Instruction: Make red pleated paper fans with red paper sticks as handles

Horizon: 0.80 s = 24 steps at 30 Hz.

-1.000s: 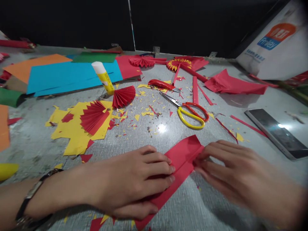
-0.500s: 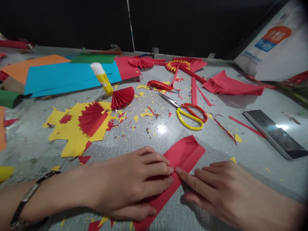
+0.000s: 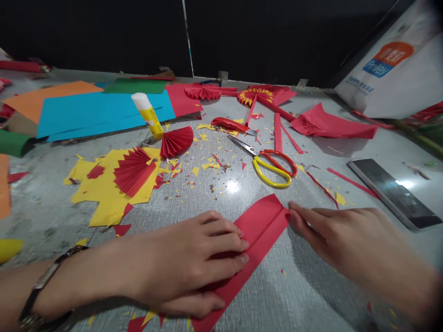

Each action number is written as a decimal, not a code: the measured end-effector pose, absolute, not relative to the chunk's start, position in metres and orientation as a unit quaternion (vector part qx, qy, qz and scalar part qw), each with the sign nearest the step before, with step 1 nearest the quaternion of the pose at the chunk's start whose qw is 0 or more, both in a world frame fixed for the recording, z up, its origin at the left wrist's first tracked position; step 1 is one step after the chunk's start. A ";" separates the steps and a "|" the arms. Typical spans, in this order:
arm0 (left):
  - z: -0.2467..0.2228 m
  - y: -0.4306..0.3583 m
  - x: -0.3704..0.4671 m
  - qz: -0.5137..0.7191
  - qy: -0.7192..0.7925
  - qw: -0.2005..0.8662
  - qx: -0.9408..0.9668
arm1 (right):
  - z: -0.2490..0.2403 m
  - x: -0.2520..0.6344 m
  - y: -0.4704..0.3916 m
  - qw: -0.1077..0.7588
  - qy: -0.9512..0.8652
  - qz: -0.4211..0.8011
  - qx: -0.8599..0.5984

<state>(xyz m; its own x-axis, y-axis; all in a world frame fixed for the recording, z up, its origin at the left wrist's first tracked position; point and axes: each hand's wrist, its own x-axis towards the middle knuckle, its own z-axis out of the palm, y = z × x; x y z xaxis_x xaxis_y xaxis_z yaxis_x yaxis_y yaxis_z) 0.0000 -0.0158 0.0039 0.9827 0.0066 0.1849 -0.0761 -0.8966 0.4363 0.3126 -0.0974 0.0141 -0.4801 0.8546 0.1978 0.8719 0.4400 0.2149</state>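
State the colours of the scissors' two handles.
Red and yellow, one each; the scissors show best in the head view.

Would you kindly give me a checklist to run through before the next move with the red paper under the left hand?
1. Left hand on the red paper: ok, its fingers rest across it.
2. Right hand at the paper's far right corner: ok, fingertips there; whether they pinch it, cannot tell.
3. Crease along the paper: ok, visible; whether it runs on straight under the left hand, cannot tell.
4. Scissors off the paper: ok, lying beyond it.
5. Phone apart from the right hand: ok, lying beyond it.
6. Scraps swept up: not ok, red and yellow bits lie about.
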 end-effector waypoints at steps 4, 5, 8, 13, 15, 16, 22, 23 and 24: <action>0.001 -0.016 0.000 0.102 -0.015 0.227 0.968 | 0.015 0.293 -0.105 0.125 -0.896 -0.088 -0.417; 0.001 -0.016 0.000 0.101 -0.018 0.226 0.969 | 0.014 0.288 -0.109 0.138 -0.915 -0.053 -0.376; 0.000 -0.016 -0.001 0.098 -0.024 0.224 0.969 | 0.010 0.277 -0.118 0.128 -0.941 0.021 -0.314; 0.000 -0.016 -0.001 0.096 -0.022 0.228 0.969 | 0.013 0.287 -0.117 0.065 -0.924 0.005 -0.377; 0.001 -0.015 -0.001 0.096 -0.024 0.228 0.969 | 0.017 0.299 -0.111 0.038 -0.915 -0.004 -0.403; 0.001 -0.016 -0.001 0.096 -0.023 0.227 0.969 | 0.018 0.304 -0.109 0.025 -0.911 -0.013 -0.412; 0.002 -0.015 -0.001 0.089 -0.023 0.241 0.966 | 0.021 0.316 -0.100 0.011 -0.895 -0.087 -0.438; 0.002 -0.015 -0.001 0.093 -0.022 0.242 0.966 | 0.022 0.314 -0.100 0.027 -0.894 -0.099 -0.435; 0.001 -0.015 -0.001 0.100 -0.020 0.243 0.965 | 0.022 0.311 -0.100 0.055 -0.894 -0.113 -0.429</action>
